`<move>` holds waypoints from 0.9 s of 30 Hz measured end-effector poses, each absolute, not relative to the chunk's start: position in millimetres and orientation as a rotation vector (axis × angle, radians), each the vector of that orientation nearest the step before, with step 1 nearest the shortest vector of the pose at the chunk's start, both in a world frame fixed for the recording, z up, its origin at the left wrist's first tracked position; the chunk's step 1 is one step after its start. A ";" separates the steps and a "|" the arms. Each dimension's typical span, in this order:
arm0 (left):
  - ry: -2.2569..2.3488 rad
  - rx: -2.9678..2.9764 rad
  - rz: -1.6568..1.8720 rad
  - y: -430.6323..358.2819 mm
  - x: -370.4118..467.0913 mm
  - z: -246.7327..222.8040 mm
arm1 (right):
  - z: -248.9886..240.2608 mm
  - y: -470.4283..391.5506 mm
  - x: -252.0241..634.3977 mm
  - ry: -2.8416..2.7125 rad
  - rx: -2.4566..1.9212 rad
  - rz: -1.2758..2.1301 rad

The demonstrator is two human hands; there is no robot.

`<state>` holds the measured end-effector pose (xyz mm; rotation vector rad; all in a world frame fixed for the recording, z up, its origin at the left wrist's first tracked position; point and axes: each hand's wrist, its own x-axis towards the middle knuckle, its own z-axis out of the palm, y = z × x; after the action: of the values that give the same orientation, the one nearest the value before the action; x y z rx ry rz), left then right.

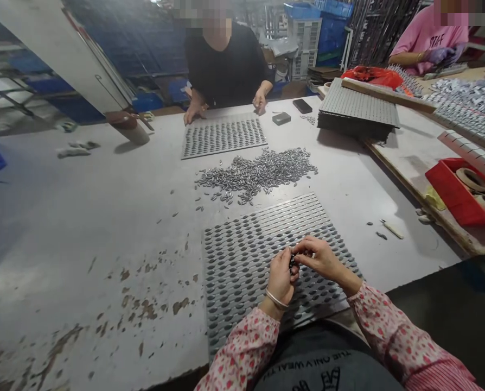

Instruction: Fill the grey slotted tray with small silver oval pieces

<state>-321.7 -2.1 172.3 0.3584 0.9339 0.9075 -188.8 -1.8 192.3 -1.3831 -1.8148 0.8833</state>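
Note:
Low over a slotted board point(295, 210), my left hand point(280, 276) is closed around several small dark, shiny pieces point(293, 264). My right hand point(319, 259) meets it from the right, thumb and finger pinched at those pieces; the fingertips hide exactly what they grip. Rows of small grey leaf-shaped metal pieces point(230, 277) fill much of the board, while its upper right part shows bare slots. Just beyond the board lies a loose pile of the same metal pieces point(262, 171).
Across the table, a person in black point(228, 70) has both hands near a second filled board point(226, 136). A stack of boards point(356, 111) stands at the right back. A red bin point(450, 190) holds tape rolls. A small pointed tool point(392, 229) lies right of my board.

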 end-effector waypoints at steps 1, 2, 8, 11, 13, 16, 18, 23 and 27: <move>0.939 0.378 0.897 -2.9 -322.1 172.9 | 193.1 -2.1 -188.8 -1.853 -1.376 0.866; 0.948 0.395 0.886 -3.8 -322.4 173.7 | 193.9 -2.6 -188.5 -1.890 -1.372 0.851; 0.978 0.411 0.841 -13.5 -321.6 176.9 | 194.8 -11.1 -185.4 -2.019 -1.442 0.749; 0.950 0.388 0.828 -17.1 -321.1 176.7 | 192.1 -15.8 -186.1 -1.923 -1.454 0.718; 0.935 0.381 0.827 -17.7 -321.4 177.0 | 190.4 -18.4 -187.0 -1.844 -1.464 0.688; 0.939 0.400 0.804 -17.5 -321.9 178.0 | 189.0 -22.3 -188.5 -1.778 -1.476 0.649; 0.939 0.399 0.784 -18.1 -321.6 178.0 | 188.0 -24.8 -189.3 -1.748 -1.454 0.709; 0.891 0.341 0.760 -19.7 -320.5 175.4 | 176.6 -17.9 -183.0 -1.575 -1.338 1.018; 0.829 0.129 0.764 -15.5 -323.4 173.4 | 159.5 17.0 -161.5 -1.514 -1.431 0.995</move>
<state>-323.4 -15.5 173.4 0.1287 0.8295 0.7636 -161.5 17.0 159.5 -1.4309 -1.5139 0.9945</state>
